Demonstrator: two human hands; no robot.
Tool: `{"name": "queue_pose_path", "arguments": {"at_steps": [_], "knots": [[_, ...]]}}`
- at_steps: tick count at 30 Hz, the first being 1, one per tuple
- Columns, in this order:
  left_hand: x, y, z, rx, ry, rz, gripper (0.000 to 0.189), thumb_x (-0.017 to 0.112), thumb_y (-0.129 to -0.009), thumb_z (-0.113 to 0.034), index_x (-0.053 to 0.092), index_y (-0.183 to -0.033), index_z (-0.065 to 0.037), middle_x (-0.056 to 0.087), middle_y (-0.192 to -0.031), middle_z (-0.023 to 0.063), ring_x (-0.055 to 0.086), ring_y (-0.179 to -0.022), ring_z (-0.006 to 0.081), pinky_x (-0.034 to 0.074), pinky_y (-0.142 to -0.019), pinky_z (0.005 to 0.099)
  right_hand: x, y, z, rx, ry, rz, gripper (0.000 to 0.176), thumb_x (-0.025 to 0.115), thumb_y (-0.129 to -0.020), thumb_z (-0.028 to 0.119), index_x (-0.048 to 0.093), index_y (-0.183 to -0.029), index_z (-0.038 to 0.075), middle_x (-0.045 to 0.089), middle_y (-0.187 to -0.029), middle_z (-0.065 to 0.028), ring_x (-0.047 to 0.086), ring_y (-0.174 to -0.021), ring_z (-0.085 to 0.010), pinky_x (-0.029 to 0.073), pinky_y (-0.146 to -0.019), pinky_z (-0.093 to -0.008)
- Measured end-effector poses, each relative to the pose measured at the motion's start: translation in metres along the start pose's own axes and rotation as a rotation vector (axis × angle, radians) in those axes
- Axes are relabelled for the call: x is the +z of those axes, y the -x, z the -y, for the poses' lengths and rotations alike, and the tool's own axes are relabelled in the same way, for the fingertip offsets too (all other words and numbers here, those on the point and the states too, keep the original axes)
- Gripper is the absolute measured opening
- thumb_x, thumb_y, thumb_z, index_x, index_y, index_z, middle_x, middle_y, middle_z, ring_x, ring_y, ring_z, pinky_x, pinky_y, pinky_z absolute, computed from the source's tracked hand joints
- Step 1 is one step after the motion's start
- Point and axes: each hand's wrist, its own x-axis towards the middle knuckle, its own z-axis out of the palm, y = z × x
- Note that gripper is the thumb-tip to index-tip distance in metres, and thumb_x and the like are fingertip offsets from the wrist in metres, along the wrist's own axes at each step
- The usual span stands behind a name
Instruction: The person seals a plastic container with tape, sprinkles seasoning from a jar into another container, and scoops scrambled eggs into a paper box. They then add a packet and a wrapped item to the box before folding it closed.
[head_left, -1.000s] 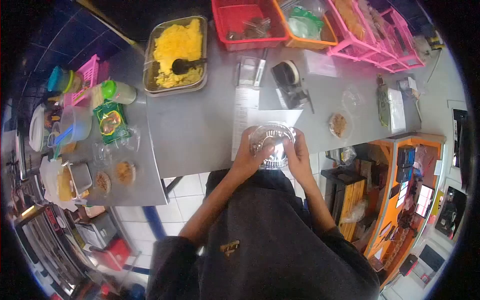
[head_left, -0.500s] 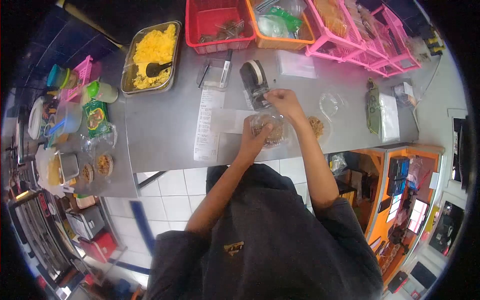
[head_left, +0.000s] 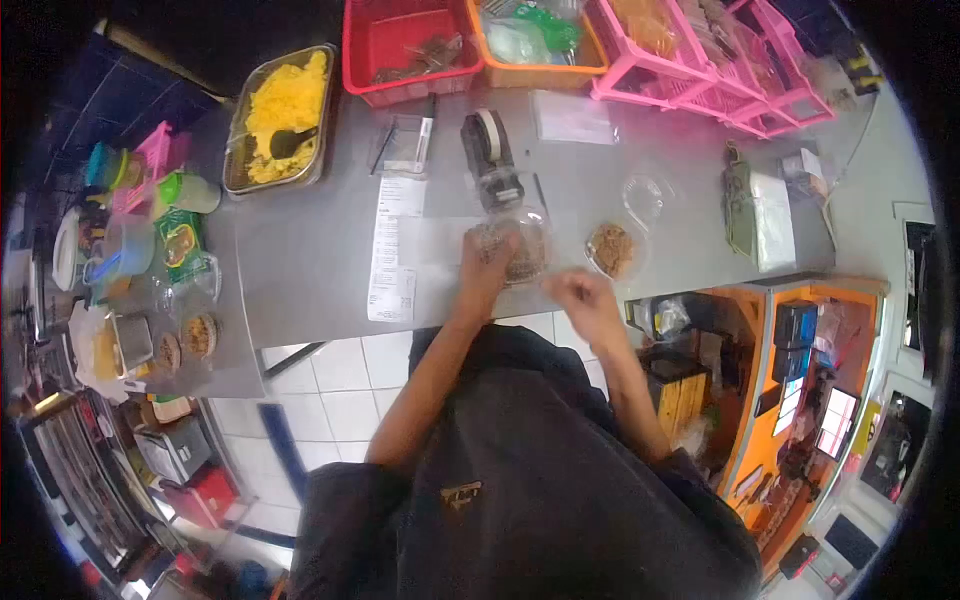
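My left hand [head_left: 486, 265] is closed on the left side of a clear plastic food container [head_left: 530, 250] with brown crumbly food inside, on the steel counter near its front edge. My right hand [head_left: 588, 300] is beside the container's lower right, fingers curled together and a little blurred; whatever they pinch is too small to make out. Just beyond the container stands a black tape dispenser [head_left: 492, 160] with a pale roll. To the right, an open clear container [head_left: 612, 250] holds similar brown food, its lid [head_left: 647, 198] folded back.
A long printed receipt [head_left: 393, 250] lies left of my left hand. Farther left is a tray of yellow food [head_left: 285, 110] with a black spoon. Red [head_left: 412, 80] and orange [head_left: 545, 75] baskets and pink racks [head_left: 690, 85] line the back. Plastic bags [head_left: 772, 220] lie at right.
My right hand has moved from the tape dispenser toward me, down to the container's right side. My left hand stays on the container. The whole view has shifted slightly.
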Motion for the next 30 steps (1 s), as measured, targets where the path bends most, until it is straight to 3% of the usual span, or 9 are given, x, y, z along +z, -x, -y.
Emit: {"name": "queue_pose_path", "arguments": {"at_steps": [3,8,10,14,17,25,26,28,30], "knots": [[0.002,0.005,-0.006,0.006,0.009,-0.009,0.053,0.070,-0.093,-0.026,0.042,-0.131,-0.002,0.058,-0.117,0.0112,0.060,-0.103,0.0182,0.054,-0.084,0.0333,0.001,0.039,0.014,0.248,-0.098,-0.017,0.015,0.076,-0.087,0.015,0.071,-0.087,0.001,0.061,-0.081,0.0005,0.051,-0.072,-0.0061,0.041,-0.067,-0.0236],[0.003,0.002,0.003,-0.069,0.100,-0.002,0.054,0.070,-0.092,-0.027,0.042,-0.131,-0.002,0.058,-0.117,0.0119,0.061,-0.103,0.0200,0.055,-0.084,0.0342,0.012,0.035,-0.034,0.163,-0.071,-0.054,0.014,0.076,-0.087,0.015,0.071,-0.086,0.002,0.061,-0.081,-0.0004,0.049,-0.070,-0.0066,0.041,-0.065,-0.0241],[0.005,0.002,-0.005,-0.069,0.155,0.005,0.054,0.070,-0.092,-0.028,0.042,-0.130,-0.002,0.058,-0.117,0.0122,0.061,-0.103,0.0206,0.055,-0.085,0.0347,0.020,0.014,-0.058,-0.083,0.110,-0.128,0.014,0.077,-0.086,0.015,0.072,-0.089,0.002,0.062,-0.080,-0.0029,0.051,-0.067,-0.0084,0.042,-0.062,-0.0257],[0.004,0.004,-0.009,-0.099,0.130,-0.004,0.054,0.070,-0.092,-0.029,0.043,-0.130,-0.002,0.057,-0.119,0.0128,0.060,-0.106,0.0208,0.054,-0.087,0.0347,0.036,-0.010,-0.085,-0.096,0.154,-0.156,0.014,0.077,-0.085,0.014,0.072,-0.092,0.003,0.064,-0.080,-0.0057,0.054,-0.064,-0.0113,0.043,-0.058,-0.0281],[0.004,0.004,-0.013,-0.073,0.025,-0.034,0.054,0.070,-0.092,-0.029,0.043,-0.130,-0.002,0.057,-0.120,0.0129,0.060,-0.108,0.0206,0.052,-0.090,0.0346,0.042,-0.018,-0.088,-0.212,-0.001,-0.216,0.015,0.077,-0.084,0.012,0.072,-0.094,0.003,0.066,-0.080,-0.0074,0.057,-0.063,-0.0144,0.044,-0.055,-0.0301],[0.004,0.006,-0.016,-0.068,0.073,0.009,0.056,0.070,-0.092,-0.030,0.044,-0.133,-0.002,0.057,-0.122,0.0128,0.057,-0.111,0.0203,0.048,-0.095,0.0354,0.027,-0.018,-0.065,-0.448,0.395,-0.294,0.009,0.073,-0.085,0.011,0.072,-0.089,0.003,0.066,-0.078,-0.0164,0.064,-0.067,-0.0328,0.051,-0.061,-0.0422],[0.005,0.009,-0.018,-0.099,0.097,-0.004,0.055,0.069,-0.092,-0.029,0.044,-0.133,-0.002,0.057,-0.122,0.0126,0.057,-0.111,0.0201,0.048,-0.095,0.0353,0.020,-0.017,-0.062,-0.454,0.392,-0.289,0.009,0.073,-0.085,0.011,0.072,-0.089,0.003,0.066,-0.078,-0.0164,0.064,-0.067,-0.0328,0.051,-0.061,-0.0422],[0.006,0.009,-0.022,-0.119,0.123,-0.029,0.054,0.069,-0.092,-0.028,0.044,-0.133,-0.002,0.058,-0.121,0.0123,0.057,-0.111,0.0199,0.048,-0.095,0.0353,-0.005,-0.014,-0.057,-0.173,0.827,-0.162,0.013,0.066,-0.089,0.014,0.070,-0.083,0.003,0.065,-0.074,-0.0189,0.064,-0.066,-0.0382,0.051,-0.063,-0.0463],[0.005,0.009,-0.020,-0.091,0.162,-0.025,0.052,0.069,-0.093,-0.025,0.044,-0.132,-0.002,0.059,-0.119,0.0113,0.058,-0.109,0.0195,0.049,-0.094,0.0343,-0.020,-0.024,-0.016,-0.302,0.656,-0.351,0.020,0.063,-0.089,0.019,0.068,-0.080,0.002,0.066,-0.074,-0.0205,0.064,-0.066,-0.0413,0.051,-0.063,-0.0482]]}}
